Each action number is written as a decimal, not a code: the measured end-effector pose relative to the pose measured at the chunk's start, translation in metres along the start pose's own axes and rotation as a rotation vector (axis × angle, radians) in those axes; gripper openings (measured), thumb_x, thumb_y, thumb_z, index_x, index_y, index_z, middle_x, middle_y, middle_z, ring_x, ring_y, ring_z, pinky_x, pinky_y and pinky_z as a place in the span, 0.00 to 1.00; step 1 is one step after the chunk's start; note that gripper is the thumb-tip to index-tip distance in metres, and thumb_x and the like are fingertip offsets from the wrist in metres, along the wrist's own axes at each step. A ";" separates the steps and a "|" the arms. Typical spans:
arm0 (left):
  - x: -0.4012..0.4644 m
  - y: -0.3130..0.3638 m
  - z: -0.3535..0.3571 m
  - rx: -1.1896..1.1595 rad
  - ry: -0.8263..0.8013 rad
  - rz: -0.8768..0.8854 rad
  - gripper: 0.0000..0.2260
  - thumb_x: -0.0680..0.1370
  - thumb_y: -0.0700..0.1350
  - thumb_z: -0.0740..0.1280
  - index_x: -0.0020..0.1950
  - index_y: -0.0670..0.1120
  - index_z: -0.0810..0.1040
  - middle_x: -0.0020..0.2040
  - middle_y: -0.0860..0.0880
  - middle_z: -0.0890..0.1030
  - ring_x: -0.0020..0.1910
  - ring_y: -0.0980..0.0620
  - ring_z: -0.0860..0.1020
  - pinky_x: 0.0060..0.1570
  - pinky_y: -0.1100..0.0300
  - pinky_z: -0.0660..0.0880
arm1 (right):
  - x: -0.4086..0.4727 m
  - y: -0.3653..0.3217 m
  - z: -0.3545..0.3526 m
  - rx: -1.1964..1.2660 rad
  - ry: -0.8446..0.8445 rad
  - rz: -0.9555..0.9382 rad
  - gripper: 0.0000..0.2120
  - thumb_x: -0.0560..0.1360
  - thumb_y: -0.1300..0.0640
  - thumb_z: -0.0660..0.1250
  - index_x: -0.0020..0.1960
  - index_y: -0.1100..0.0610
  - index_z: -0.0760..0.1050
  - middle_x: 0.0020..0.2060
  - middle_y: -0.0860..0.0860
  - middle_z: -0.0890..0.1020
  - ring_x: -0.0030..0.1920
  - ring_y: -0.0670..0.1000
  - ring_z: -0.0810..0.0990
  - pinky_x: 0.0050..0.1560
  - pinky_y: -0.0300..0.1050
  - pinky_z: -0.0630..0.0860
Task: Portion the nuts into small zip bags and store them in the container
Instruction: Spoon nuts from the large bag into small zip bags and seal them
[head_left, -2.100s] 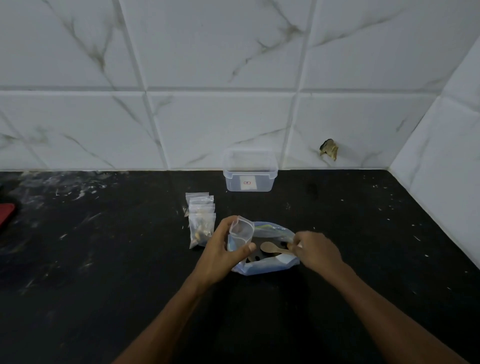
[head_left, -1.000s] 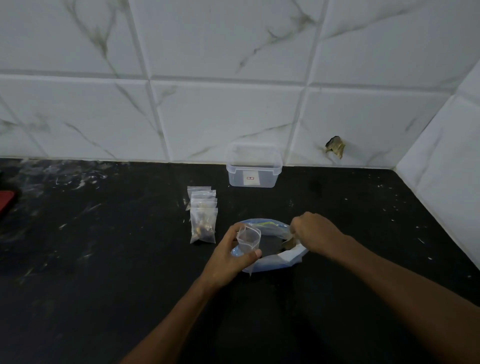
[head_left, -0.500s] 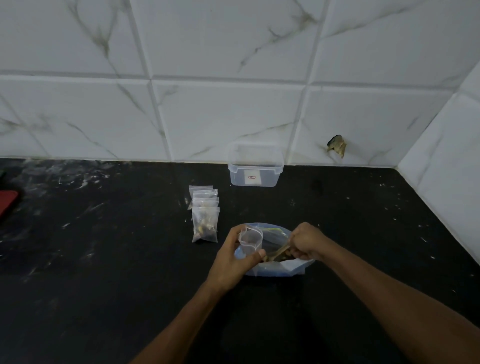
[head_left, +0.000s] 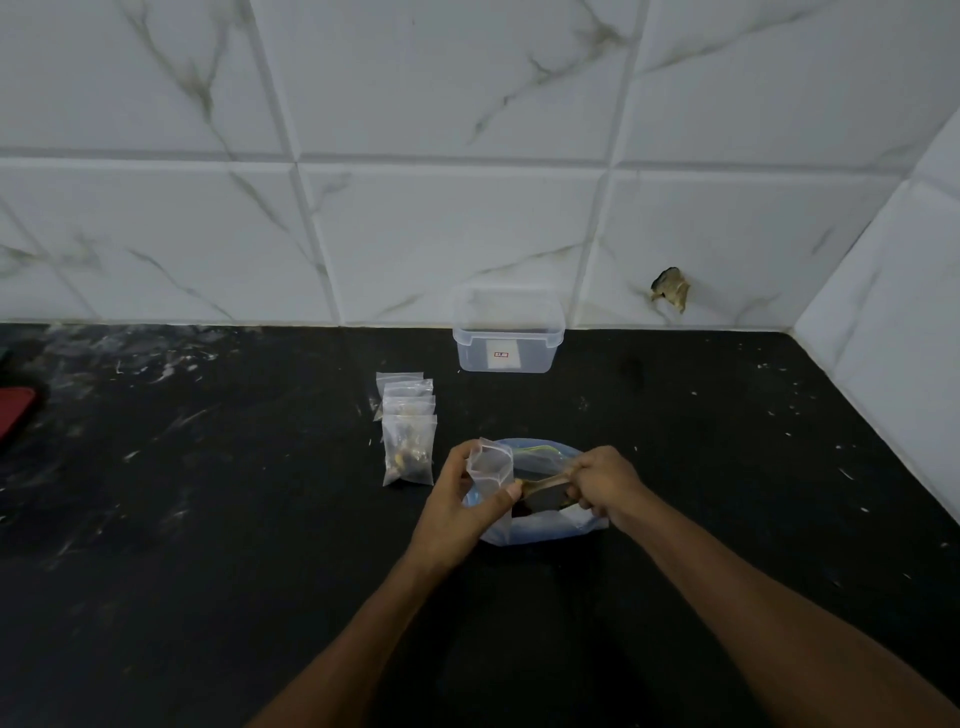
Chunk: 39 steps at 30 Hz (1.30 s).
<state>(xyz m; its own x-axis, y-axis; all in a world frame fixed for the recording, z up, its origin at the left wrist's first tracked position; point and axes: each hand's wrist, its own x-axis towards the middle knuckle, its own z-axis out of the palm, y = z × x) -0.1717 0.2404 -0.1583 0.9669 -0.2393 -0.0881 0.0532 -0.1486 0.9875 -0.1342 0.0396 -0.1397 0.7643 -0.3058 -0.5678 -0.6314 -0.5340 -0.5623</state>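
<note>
Near the bench's middle, left hand (head_left: 457, 499) pinches small zip bag (head_left: 489, 462) open so right hand (head_left: 605, 483), gripping wooden spoon (head_left: 543, 485), can fill it

Head camera looks forward and down, close above the black counter (head_left: 208, 519).

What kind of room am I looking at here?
Probably a home kitchen: a black stone countertop meets a wall of white marble-look tiles, with a clear plastic food container standing at the back.

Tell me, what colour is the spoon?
Light wooden tan; the spoon shows best in the head view.
</note>
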 end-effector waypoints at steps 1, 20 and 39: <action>0.001 0.001 -0.001 -0.006 0.008 0.005 0.27 0.69 0.58 0.74 0.66 0.60 0.71 0.62 0.56 0.79 0.63 0.57 0.77 0.64 0.48 0.75 | -0.001 0.001 -0.005 0.035 0.003 0.013 0.09 0.80 0.61 0.60 0.52 0.60 0.78 0.38 0.54 0.79 0.30 0.46 0.72 0.25 0.37 0.66; 0.028 0.020 0.013 0.294 0.164 0.105 0.27 0.69 0.56 0.75 0.65 0.56 0.69 0.57 0.58 0.77 0.57 0.59 0.76 0.57 0.52 0.78 | -0.080 -0.045 -0.089 0.206 0.067 -0.297 0.08 0.81 0.59 0.61 0.49 0.56 0.80 0.38 0.52 0.80 0.32 0.46 0.73 0.29 0.37 0.69; 0.031 0.021 0.012 0.130 0.148 0.143 0.21 0.73 0.50 0.75 0.59 0.64 0.68 0.56 0.58 0.78 0.55 0.62 0.78 0.53 0.63 0.76 | -0.104 -0.035 -0.030 -0.644 0.684 -1.212 0.03 0.68 0.63 0.69 0.37 0.57 0.76 0.30 0.51 0.74 0.25 0.45 0.65 0.26 0.33 0.56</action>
<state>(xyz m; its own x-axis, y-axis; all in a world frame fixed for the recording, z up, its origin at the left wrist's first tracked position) -0.1437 0.2180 -0.1416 0.9888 -0.1254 0.0811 -0.1104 -0.2476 0.9626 -0.1877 0.0659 -0.0430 0.7875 0.3552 0.5036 0.4207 -0.9070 -0.0181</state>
